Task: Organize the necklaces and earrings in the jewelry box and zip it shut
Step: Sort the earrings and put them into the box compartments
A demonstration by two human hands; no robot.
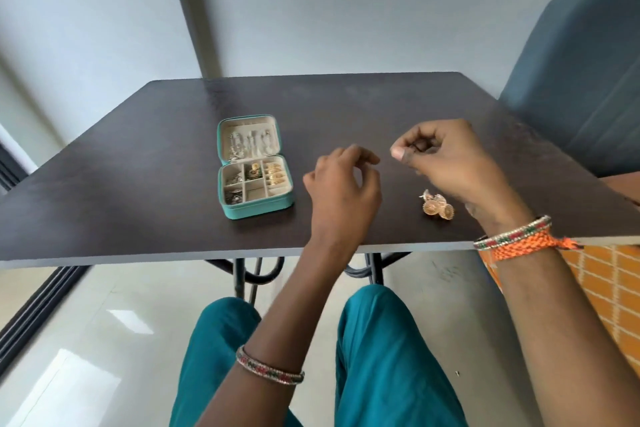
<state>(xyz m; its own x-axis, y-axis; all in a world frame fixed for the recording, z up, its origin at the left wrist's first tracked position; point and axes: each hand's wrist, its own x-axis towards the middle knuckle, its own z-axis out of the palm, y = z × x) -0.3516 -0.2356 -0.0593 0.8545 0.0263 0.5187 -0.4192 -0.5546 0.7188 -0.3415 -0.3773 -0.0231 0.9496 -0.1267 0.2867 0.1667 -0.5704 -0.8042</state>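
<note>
Both hands up over the dark table (pixel 138 184): left hand (pixel 343 191) hovering, fingers loosely curled, holding nothing; right hand (pixel 450 163) with fingers curled in, whether it pinches something I cannot tell. The teal jewelry box (pixel 254 166) lies open left of them, lid hinged away. Gold earrings (pixel 437 204) rest below the right hand. Grey wall, blue chair (pixel 581 73) behind.

Dark table (pixel 156 163) on black metal legs (pixel 242 274), blue chair (pixel 581 80) at its right, glossy pale floor (pixel 86 340).
</note>
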